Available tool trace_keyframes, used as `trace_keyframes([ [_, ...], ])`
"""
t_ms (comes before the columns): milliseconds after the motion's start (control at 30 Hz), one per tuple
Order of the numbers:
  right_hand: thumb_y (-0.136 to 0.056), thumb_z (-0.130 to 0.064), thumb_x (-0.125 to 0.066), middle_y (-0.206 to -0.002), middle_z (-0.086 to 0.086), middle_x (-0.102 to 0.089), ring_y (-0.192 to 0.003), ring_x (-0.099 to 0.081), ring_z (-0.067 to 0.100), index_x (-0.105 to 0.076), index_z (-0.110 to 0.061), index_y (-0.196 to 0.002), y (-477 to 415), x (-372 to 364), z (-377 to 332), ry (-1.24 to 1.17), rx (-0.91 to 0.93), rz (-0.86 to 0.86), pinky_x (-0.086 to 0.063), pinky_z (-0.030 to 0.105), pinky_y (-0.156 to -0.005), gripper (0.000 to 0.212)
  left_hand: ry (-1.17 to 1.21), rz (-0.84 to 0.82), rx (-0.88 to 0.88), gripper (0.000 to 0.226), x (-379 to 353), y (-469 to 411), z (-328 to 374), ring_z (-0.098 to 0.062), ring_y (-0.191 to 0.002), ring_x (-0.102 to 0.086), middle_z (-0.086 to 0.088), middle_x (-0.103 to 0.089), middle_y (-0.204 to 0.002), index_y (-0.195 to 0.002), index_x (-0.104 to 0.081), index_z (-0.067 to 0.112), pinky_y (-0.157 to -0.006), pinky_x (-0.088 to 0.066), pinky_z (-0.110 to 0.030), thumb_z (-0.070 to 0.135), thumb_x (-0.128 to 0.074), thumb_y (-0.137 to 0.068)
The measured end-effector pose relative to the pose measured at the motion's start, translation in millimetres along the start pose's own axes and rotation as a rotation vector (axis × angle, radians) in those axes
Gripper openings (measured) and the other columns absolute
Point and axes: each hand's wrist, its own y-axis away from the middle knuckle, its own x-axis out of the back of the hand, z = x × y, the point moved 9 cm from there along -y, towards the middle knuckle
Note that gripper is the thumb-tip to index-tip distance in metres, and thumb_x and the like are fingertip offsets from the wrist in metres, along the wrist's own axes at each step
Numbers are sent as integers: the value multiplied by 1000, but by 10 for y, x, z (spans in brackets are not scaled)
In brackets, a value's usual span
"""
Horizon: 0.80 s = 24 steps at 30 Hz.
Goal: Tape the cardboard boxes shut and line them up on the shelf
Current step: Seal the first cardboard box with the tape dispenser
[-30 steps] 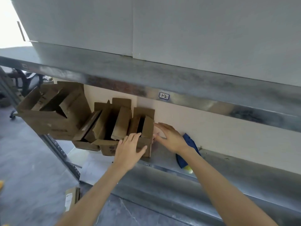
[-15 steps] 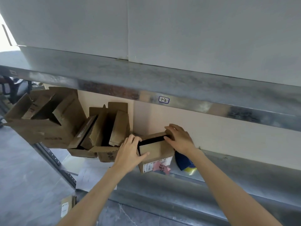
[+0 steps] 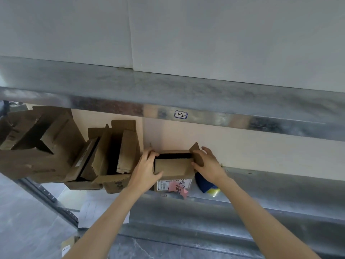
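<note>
The left hand (image 3: 145, 171) grips the left end of a small cardboard box (image 3: 173, 168), thumb pressed across the front flap and fingers curled over the top edge at that end. The right hand (image 3: 207, 163) holds the box's opposite end, with its thumb in front of the upturned right flap (image 3: 197, 152) and its fingers wrapped behind it. Between the two hands the box top is partly open, a dark slot showing behind the folded front flap. The box sits on the metal shelf (image 3: 270, 186) near its front edge. Below the hands, its front face carries a white printed label (image 3: 164, 184) and a pink note (image 3: 179, 189) with handwriting.

Just under the right wrist lies a blue and yellow object (image 3: 206, 186), which I cannot identify. Touching the left hand's outer side stands an open box (image 3: 112, 156) with flaps up, and farther out on that side is a larger open box (image 3: 37, 146), tilted. Above both hands runs the upper shelf beam (image 3: 242, 109) with a tag marked "1-2" (image 3: 180, 114). Below the left forearm, a white sheet (image 3: 89, 214) lies on the floor.
</note>
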Motion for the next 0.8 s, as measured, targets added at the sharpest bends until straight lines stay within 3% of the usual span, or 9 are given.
trace_keyframes([
  [167,-94,-24,-61,-131,9,-54,-119,-51,24,-56,-14,-131,98,-43,-2,-28,7,5,-40,29,-95,39,28,0,-30,55,6,-101,37,-22,-109,-60,1,-25,-151,-128,-52,18,-87,-56,-37,29,-78,-81],
  [300,-93,-23,-62,-126,8,-56,-109,-55,20,-59,-12,-125,151,-7,25,-37,-21,49,-38,21,-86,33,84,9,-58,53,1,-153,79,-24,-106,-61,0,-26,-151,-127,-52,19,-91,-51,-29,27,-77,-82],
  [433,-93,-26,-62,-123,7,-57,-103,-56,18,-61,-14,-120,162,32,89,-53,-51,68,-36,20,-80,30,137,8,-92,53,-52,-181,77,-16,-123,-50,-1,-34,-148,-128,-52,19,-103,-35,-20,28,-78,-82],
  [533,-92,-27,-64,-122,5,-58,-104,-55,18,-60,-15,-122,187,39,120,-78,-82,78,-36,20,-79,33,172,7,-106,44,-69,-192,73,-5,-124,-41,1,-37,-144,-119,-56,18,-103,-31,-18,26,-78,-82],
  [700,-89,-24,-68,-113,-7,-47,-93,-43,7,-56,-16,-127,254,-6,59,-118,-80,123,-31,2,-69,40,241,5,-115,36,-73,-258,27,-13,-127,-46,-2,-41,-140,-109,-61,16,-102,-31,-20,22,-80,-80],
  [800,-87,-23,-70,-113,-10,-49,-97,-48,9,-57,-17,-124,274,-19,35,-159,-79,168,-35,9,-70,39,269,-4,-118,28,-83,-275,-15,-14,-129,-46,-1,-42,-142,-102,-64,20,-102,-32,-20,22,-80,-79],
])
